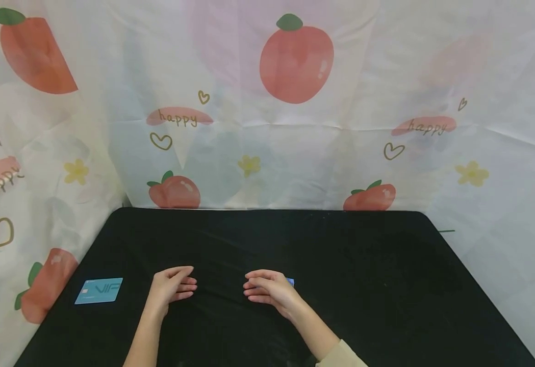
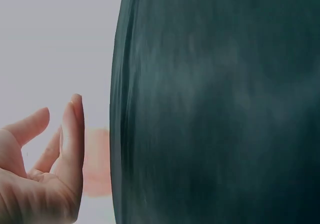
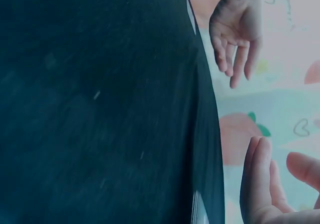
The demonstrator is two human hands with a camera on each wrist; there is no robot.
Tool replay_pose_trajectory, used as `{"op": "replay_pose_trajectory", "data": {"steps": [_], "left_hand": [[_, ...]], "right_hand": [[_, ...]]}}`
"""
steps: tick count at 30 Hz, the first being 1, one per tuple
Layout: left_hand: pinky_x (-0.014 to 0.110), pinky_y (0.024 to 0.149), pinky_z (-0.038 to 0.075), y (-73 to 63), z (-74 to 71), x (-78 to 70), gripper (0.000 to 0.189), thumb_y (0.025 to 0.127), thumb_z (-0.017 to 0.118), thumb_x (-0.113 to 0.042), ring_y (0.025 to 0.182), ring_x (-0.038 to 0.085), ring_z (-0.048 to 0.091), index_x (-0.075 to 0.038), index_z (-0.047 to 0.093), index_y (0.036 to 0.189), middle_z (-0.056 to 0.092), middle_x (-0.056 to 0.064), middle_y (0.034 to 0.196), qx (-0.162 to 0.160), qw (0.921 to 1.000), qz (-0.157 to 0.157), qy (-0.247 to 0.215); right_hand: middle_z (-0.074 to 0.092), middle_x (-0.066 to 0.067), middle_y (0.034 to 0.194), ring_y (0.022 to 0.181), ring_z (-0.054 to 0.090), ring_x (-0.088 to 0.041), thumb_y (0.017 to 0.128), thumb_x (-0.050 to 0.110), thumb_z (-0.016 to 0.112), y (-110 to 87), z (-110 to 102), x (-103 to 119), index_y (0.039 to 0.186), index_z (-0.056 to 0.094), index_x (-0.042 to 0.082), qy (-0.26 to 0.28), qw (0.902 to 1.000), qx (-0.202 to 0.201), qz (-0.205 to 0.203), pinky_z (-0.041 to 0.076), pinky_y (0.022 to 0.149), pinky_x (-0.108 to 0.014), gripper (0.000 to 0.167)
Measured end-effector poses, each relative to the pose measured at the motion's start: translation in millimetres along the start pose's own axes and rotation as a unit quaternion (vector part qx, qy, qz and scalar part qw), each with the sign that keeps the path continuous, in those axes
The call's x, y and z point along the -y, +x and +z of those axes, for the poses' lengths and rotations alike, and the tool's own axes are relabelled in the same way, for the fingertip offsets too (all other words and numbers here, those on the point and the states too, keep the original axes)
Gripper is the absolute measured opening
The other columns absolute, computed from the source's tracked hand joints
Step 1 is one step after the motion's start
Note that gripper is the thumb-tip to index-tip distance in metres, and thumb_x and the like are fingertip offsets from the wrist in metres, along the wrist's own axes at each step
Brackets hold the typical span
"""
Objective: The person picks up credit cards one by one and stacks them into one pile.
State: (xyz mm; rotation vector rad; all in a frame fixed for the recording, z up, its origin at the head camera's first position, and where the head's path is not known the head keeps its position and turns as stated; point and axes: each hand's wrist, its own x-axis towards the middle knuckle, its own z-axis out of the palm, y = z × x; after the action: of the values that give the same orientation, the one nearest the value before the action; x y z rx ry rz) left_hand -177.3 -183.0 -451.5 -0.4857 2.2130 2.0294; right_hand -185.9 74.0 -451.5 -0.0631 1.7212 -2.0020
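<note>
Both hands hover over the black table, palms facing each other with a gap between them. My left hand (image 1: 173, 286) has loosely bent fingers with nothing between them; the left wrist view shows its thumb apart from the fingers (image 2: 73, 139). To its left lies a light blue card (image 1: 97, 291) marked "VIP". The right hand (image 1: 269, 290) is likewise relaxed, its thumb and fingers apart in the right wrist view. Behind it a small blue corner (image 1: 290, 281) of something shows, mostly hidden. A pale, layered edge (image 3: 199, 211) appears beside that hand in the right wrist view.
The black cloth-covered table (image 1: 386, 285) spreads beneath both hands. A pale curtain (image 1: 295, 142) printed with fruit, hearts and flowers hangs behind the table and along its sides. A beige sleeve (image 1: 342, 356) covers the right forearm.
</note>
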Motion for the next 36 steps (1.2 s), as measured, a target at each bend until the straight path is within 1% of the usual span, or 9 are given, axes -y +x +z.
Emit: {"op": "replay_pose_trajectory", "data": {"steps": [8,12,22,25,28,30,33,34,36], "left_hand": [[0.028,0.067,0.057,-3.4,-47.8,1.6,0.052,0.091,0.056,-0.028,0.071,0.013,0.067,0.008,0.045,0.127,0.068,0.001,0.079,-0.019,0.9991,-0.038,-0.006],[0.028,0.068,0.057,-5.0,-70.7,1.6,0.057,0.091,0.055,-0.031,0.072,0.011,0.067,0.008,0.041,0.131,0.067,-0.002,0.078,-0.028,0.9983,-0.052,-0.008],[0.028,0.069,0.056,-5.5,-113.3,8.3,0.065,0.091,0.054,-0.034,0.071,0.009,0.066,0.008,0.032,0.136,0.067,-0.007,0.077,-0.04,0.9967,-0.07,-0.009],[0.029,0.069,0.057,-5.9,-125.3,10.9,0.057,0.09,0.057,-0.034,0.071,0.01,0.067,0.002,0.042,0.132,0.067,-0.007,0.076,-0.052,0.9957,-0.075,-0.016],[0.031,0.069,0.057,-6.3,-137.7,13.9,0.038,0.087,0.061,-0.035,0.071,0.011,0.067,-0.01,0.058,0.116,0.067,-0.007,0.074,-0.068,0.9936,-0.084,-0.032],[0.031,0.069,0.057,-5.4,-145.6,16.5,0.037,0.085,0.063,-0.036,0.07,0.011,0.067,-0.011,0.059,0.112,0.067,-0.008,0.073,-0.079,0.9924,-0.087,-0.037],[0.032,0.068,0.057,-2.3,-157.1,20.9,0.044,0.083,0.065,-0.038,0.068,0.012,0.068,-0.008,0.057,0.114,0.067,-0.007,0.072,-0.088,0.9912,-0.09,-0.04],[0.033,0.068,0.057,-1.1,-160.6,22.1,0.051,0.083,0.065,-0.038,0.068,0.012,0.068,-0.005,0.053,0.12,0.067,-0.007,0.072,-0.089,0.9913,-0.09,-0.038],[0.033,0.067,0.057,2.1,-167.5,24.7,0.048,0.083,0.065,-0.039,0.068,0.012,0.068,-0.008,0.055,0.119,0.067,-0.007,0.071,-0.092,0.9906,-0.092,-0.041]], "right_hand": [[0.066,-0.01,0.088,0.08,0.066,-0.019,0.089,0.009,0.056,19.2,31,1,0.115,0.054,-0.011,0.006,0.9999,0.012,-0.009,0.055,0.076,-0.036,0.033],[0.066,-0.016,0.093,0.081,0.066,-0.022,0.089,0.008,0.056,30.8,46,-1,0.114,0.055,-0.011,0.0,0.9998,0.014,-0.011,0.055,0.075,-0.038,0.031],[0.065,-0.02,0.095,0.082,0.066,-0.026,0.088,0.007,0.056,49.3,83,-6,0.111,0.057,-0.01,0.008,0.9997,0.022,-0.009,0.055,0.074,-0.039,0.028],[0.065,-0.019,0.095,0.083,0.066,-0.025,0.088,0.006,0.056,52.5,92,-6,0.111,0.057,-0.01,0.014,0.9995,0.028,-0.007,0.055,0.075,-0.038,0.028],[0.066,-0.017,0.095,0.083,0.066,-0.024,0.088,0.006,0.055,56.6,100,-6,0.112,0.057,-0.009,0.02,0.9993,0.031,-0.001,0.055,0.076,-0.038,0.028],[0.066,-0.016,0.094,0.083,0.067,-0.024,0.088,0.006,0.055,59.6,104,-6,0.111,0.058,-0.009,0.022,0.9992,0.032,0.004,0.055,0.076,-0.037,0.027],[0.066,-0.015,0.093,0.084,0.067,-0.025,0.088,0.006,0.055,63.5,110,-7,0.111,0.058,-0.008,0.025,0.9992,0.029,0.007,0.055,0.075,-0.038,0.027],[0.066,-0.015,0.093,0.084,0.067,-0.025,0.088,0.005,0.055,64.6,111,-8,0.111,0.058,-0.008,0.027,0.9993,0.027,0.009,0.055,0.075,-0.038,0.026],[0.066,-0.015,0.093,0.085,0.066,-0.026,0.088,0.005,0.055,66.7,114,-9,0.11,0.059,-0.007,0.03,0.9992,0.021,0.013,0.056,0.075,-0.038,0.026]]}}
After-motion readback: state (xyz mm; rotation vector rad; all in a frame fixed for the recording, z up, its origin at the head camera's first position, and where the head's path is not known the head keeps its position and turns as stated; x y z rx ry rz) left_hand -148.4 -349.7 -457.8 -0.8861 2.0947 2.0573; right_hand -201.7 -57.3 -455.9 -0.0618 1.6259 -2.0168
